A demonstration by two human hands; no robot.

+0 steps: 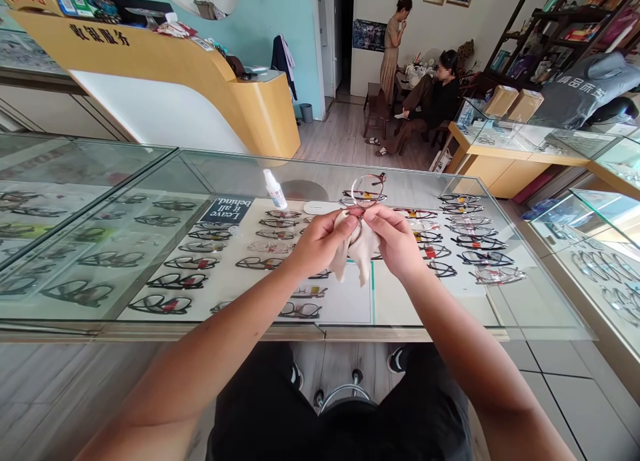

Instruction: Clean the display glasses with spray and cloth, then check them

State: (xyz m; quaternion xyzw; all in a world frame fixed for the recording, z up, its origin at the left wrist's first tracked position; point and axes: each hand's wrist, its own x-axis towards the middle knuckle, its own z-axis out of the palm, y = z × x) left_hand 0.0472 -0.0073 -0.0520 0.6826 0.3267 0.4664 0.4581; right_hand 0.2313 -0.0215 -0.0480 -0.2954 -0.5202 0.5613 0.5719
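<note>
Above a glass display counter (pixel 150 174), both my hands hold a pair of glasses (pixel 369 188) with a thin reddish frame. My left hand (pixel 323 241) pinches a pale cleaning cloth (pixel 356 251) against one lens. My right hand (pixel 395 238) is closed on the frame beside it, fingers also touching the cloth. The cloth hangs down between the two hands. The other lens sticks up above my fingers.
A small white spray bottle (pixel 274 189) stands on the counter left of my hands. Several rows of spectacles (pixel 465 238) lie under the glass. A yellow reception desk (pixel 165 61) is behind. Two people (pixel 430 91) are at the far back.
</note>
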